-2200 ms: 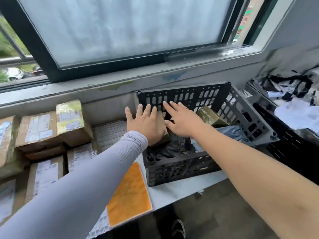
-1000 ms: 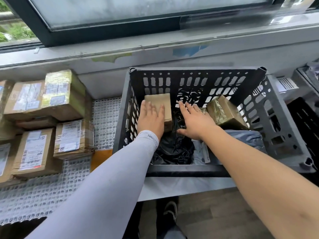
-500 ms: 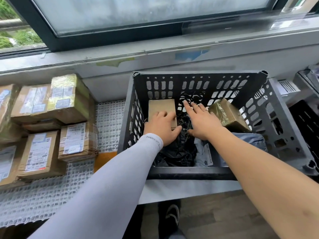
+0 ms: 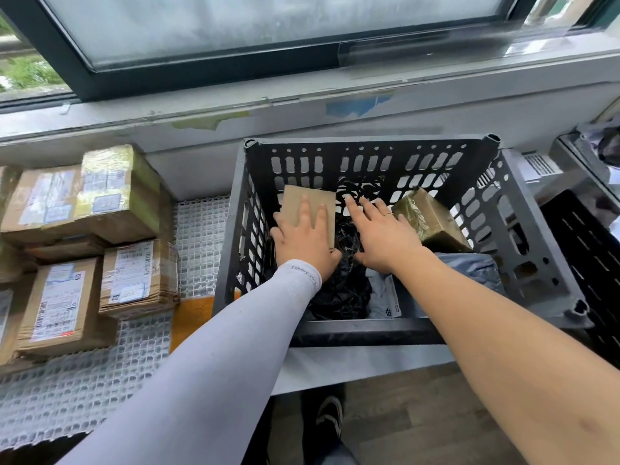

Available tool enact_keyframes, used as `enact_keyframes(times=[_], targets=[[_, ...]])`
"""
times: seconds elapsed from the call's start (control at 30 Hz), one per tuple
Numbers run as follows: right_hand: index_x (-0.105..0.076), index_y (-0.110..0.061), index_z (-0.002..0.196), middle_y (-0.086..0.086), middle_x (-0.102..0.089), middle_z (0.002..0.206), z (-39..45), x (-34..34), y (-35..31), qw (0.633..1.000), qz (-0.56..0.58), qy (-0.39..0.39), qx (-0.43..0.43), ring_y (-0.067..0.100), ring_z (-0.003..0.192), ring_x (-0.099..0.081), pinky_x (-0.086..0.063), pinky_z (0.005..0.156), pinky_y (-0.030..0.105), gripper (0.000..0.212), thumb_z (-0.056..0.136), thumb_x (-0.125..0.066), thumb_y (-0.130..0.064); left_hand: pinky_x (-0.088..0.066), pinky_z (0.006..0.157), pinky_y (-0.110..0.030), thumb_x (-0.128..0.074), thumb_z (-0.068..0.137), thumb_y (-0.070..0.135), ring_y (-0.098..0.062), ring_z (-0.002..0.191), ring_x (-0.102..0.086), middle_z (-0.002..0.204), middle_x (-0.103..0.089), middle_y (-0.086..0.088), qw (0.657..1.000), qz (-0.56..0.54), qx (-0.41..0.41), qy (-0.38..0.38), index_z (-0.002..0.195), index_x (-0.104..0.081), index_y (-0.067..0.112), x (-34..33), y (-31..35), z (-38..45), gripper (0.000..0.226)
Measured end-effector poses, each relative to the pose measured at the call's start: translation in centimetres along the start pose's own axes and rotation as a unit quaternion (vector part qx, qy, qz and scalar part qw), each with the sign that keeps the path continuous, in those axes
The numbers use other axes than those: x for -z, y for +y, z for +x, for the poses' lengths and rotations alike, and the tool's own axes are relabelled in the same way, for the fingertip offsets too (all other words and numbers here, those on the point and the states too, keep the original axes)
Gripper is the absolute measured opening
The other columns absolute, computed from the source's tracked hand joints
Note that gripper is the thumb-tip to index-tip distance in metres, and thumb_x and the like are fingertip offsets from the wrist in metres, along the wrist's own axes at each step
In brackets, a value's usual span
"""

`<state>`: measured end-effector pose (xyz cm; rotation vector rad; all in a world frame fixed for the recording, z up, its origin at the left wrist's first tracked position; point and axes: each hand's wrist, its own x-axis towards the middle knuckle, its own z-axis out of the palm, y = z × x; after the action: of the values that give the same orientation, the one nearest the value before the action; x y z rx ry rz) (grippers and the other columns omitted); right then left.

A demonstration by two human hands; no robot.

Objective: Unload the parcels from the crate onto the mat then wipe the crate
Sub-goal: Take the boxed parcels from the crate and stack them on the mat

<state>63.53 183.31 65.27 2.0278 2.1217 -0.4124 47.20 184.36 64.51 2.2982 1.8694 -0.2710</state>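
Hands reach together into a black slotted crate (image 4: 523,236) that stands on a pale table (image 4: 352,367) under a window (image 4: 235,31). The left hand (image 4: 302,236), at the end of an arm in a pale grey sleeve (image 4: 214,357), lies on a small brown cardboard parcel (image 4: 310,203) leaning against the crate's far wall; the fingers are stretched up its face and the thumb hooks round its right edge, so the hand has a light hold of it. The right hand (image 4: 382,236), its arm bare, is spread flat with straight fingers beside it, over a crumpled black bag (image 4: 342,290); it grips nothing, and a ring sits on one finger. To the right in the crate a parcel wrapped in yellowish tape (image 4: 432,223) lies tilted, and a grey mailing bag (image 4: 469,273) fills the near right corner. Left of the crate, a white mesh mat (image 4: 84,391) carries a group of brown labelled boxes (image 4: 100,203), some stacked. An orange cloth (image 4: 191,317) lies on the mat just beside the crate's near left corner. A shoe (image 4: 330,414) shows on the floor below.
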Motion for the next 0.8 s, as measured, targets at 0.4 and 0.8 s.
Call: enact_keyframes(times=[0.4,0.8], targets=[[0.026,-0.031,0.159,-0.001,0.009,0.173,-3.6,6.2,-1.1,0.997,0.001,0.077,-0.03,0.027,0.16,0.003,-0.019,0.125,0.059,0.11,0.096,-0.064,-0.044,-0.009,0.123,-0.065,-0.056,0.094,0.066,-0.058,0.15,0.007,0.169,0.026,-0.01,0.987,0.065,-0.069,0.129,0.164,0.011,0.033,6.5,-2.1,-3.6,0.102],[0.021,-0.029,0.161,-0.001,0.006,0.173,-3.6,13.3,-11.7,0.986,-0.002,0.155,0.055,0.025,0.16,0.003,-0.018,0.126,0.056,0.099,0.1,-0.057,-0.032,-0.019,0.122,-0.062,-0.057,0.092,0.07,-0.055,0.151,-0.005,0.171,0.019,-0.007,0.973,0.002,0.012,0.232,0.164,0.004,0.036,14.2,-9.5,-8.3,0.101]])
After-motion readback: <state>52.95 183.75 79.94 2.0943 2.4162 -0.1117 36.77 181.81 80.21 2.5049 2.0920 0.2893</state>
